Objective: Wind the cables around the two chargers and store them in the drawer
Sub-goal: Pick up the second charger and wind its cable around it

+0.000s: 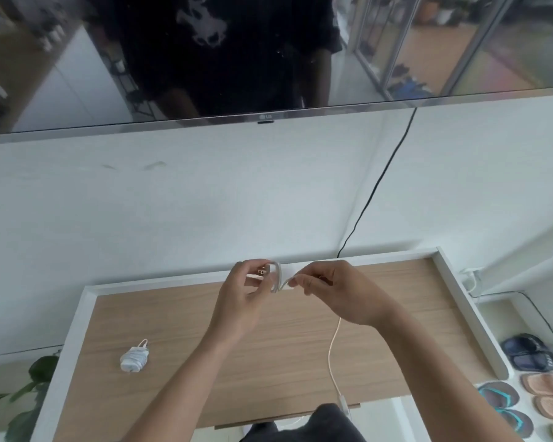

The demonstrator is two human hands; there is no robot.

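Head view: the left hand (237,301) grips the charger (284,274) steady so fingers (300,280) of the right hand (342,291) can pinch the cable (332,349) and loop it round.

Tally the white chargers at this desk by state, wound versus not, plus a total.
White charger block with cable fully wound, lying on the wooden desktop: 1
White charger block half wound, gripped by the left hand, its trailing white cable pinched by the right hand: 1
Total: 2
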